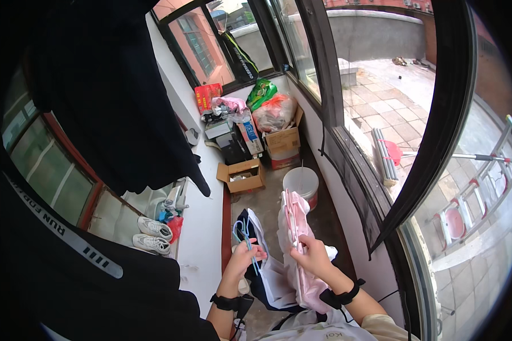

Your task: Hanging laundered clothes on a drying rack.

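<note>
In front of my body, my left hand [246, 256] holds blue clothes hangers [241, 230]; a dark navy and white garment [269, 277] hangs just beside and below it. My right hand [312, 255] is closed on a pink garment [301, 213] that hangs down in folds, with a pink strip, perhaps a hanger edge, along its length. The lower parts of both garments come close together near my lap. Whether the navy garment hangs from the blue hangers I cannot tell.
Dark clothes [123, 106] hang at the left. White sneakers [152, 238] sit on the left ledge. Ahead are a white bucket [300, 183], an open cardboard box [243, 179] and stacked boxes with bags [275, 111]. An open window frame [456, 128] stands at the right.
</note>
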